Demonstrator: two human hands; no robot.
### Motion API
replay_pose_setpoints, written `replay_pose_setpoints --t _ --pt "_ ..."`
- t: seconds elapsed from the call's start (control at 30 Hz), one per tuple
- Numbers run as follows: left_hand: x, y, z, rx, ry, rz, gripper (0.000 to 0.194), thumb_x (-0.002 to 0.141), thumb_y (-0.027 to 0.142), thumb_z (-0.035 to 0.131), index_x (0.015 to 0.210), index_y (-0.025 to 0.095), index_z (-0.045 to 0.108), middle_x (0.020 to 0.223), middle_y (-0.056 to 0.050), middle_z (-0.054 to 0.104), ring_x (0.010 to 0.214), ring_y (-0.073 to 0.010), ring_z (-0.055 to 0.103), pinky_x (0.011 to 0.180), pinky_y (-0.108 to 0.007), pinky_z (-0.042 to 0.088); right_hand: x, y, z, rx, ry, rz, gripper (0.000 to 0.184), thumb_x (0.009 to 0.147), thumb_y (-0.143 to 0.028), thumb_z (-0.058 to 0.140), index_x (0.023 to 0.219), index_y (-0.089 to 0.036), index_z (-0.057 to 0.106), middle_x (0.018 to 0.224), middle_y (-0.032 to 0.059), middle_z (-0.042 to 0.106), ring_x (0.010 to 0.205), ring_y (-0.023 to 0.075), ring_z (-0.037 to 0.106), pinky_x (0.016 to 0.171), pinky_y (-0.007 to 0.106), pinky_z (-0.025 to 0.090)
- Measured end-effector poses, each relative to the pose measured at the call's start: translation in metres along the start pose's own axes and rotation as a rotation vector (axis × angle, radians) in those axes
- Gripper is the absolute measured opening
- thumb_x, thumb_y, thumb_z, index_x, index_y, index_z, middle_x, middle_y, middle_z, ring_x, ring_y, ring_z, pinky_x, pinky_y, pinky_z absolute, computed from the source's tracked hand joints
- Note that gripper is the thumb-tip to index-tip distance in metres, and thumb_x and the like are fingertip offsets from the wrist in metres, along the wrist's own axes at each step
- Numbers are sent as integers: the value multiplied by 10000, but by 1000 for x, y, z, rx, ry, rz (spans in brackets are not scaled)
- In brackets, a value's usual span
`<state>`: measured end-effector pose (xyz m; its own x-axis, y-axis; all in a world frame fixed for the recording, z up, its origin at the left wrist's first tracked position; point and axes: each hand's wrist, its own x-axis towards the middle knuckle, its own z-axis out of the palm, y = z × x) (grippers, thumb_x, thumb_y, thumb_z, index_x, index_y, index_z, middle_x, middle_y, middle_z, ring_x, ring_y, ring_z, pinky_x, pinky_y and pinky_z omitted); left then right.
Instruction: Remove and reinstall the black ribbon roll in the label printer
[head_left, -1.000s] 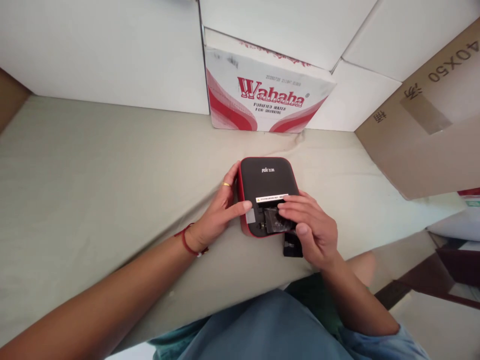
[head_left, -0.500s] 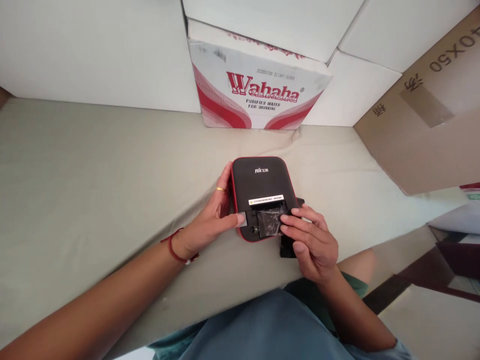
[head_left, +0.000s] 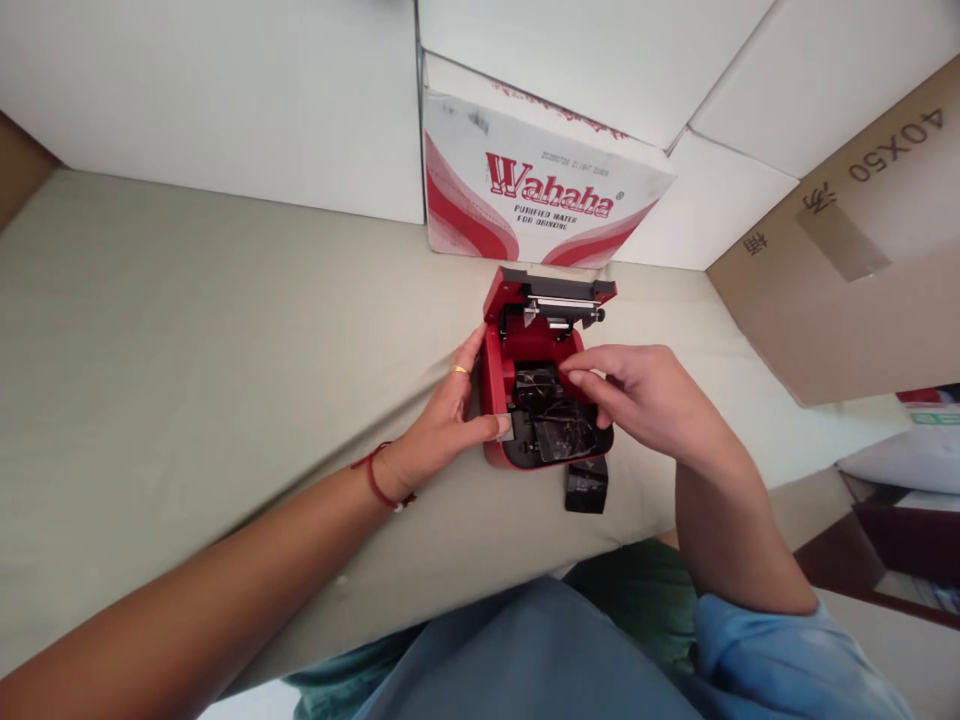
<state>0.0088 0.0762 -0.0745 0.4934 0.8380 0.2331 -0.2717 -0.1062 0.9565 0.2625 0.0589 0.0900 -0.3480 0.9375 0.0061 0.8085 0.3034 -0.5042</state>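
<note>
A red and black label printer [head_left: 495, 375] stands on the cloth with its lid [head_left: 501, 295] raised and its inside exposed. My left hand [head_left: 439, 430] grips its left side, fingers along the red wall and thumb on the grey button. In the bay sits a black film-like roll [head_left: 536, 382]; a glossy black strip [head_left: 566, 432] runs from it over the front edge. My right hand [head_left: 652, 400] reaches in from the right, closed in a pinch beside the roll. Whatever lies between those fingertips is hidden. A black piece [head_left: 586, 488] lies on the cloth in front of the printer.
Behind the printer stands a red and white Wahaha water carton [head_left: 547, 190], among white boxes [head_left: 247, 110]. A large brown carton [head_left: 847, 250] leans in at the right. The pale green cloth [head_left: 187, 380] covers the surface, whose front edge borders my lap.
The printer's lid has swung up from closed to open. My right hand has moved from the front strip up to the bay's right side. My left hand keeps its grip.
</note>
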Motion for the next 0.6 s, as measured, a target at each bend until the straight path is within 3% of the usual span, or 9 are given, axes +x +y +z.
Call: replay_pose_setpoints --t 0.1,0.2,0.3,0.4,0.47,0.6 --pt "2 -5 -2 71 35 41 1184 987 614 864 1936 413 184 2023 -103 301 1841 -412 399 1471 -658 445 29 -10 3 -354 -122 -6 265 1081 -172 681 1124 -273 922 1066 56 945 897 271 880 783 357 606" --pt "3 -5 -2 121 56 66 1194 964 584 877 1935 377 215 2029 -123 275 1877 -434 304 1480 -683 418 46 -18 16 -605 -194 1 186 1013 -151 776 1080 -261 911 1013 110 930 896 327 869 730 383 569" --pt "4 -6 -2 133 61 74 1203 949 535 893 1935 350 230 2025 -145 273 1880 -450 283 1495 -703 379 56 -22 25 -717 -283 8 179 964 -160 852 1101 -258 911 1031 132 932 891 337 863 698 383 557" --pt "4 -8 -3 150 78 82 1195 943 503 897 1933 339 249 2007 -159 311 1852 -457 342 1495 -716 370 61 -23 28 -738 -329 -2 163 960 -154 847 1079 -252 902 1058 136 932 894 331 860 679 377 546" --pt "4 -8 -3 148 77 80 1186 948 506 886 1933 346 245 2012 -151 301 1851 -455 346 1496 -717 369 57 -23 24 -703 -291 -21 172 960 -162 846 1103 -247 890 1067 129 928 891 325 856 671 371 540" --pt "6 -6 -4 125 58 73 1184 938 547 893 1926 352 270 2018 -123 292 1868 -440 307 1540 -674 292 19 -23 -12 -485 -95 -96 279 1010 -286 857 1288 -263 866 1141 87 916 837 261 808 708 360 564"
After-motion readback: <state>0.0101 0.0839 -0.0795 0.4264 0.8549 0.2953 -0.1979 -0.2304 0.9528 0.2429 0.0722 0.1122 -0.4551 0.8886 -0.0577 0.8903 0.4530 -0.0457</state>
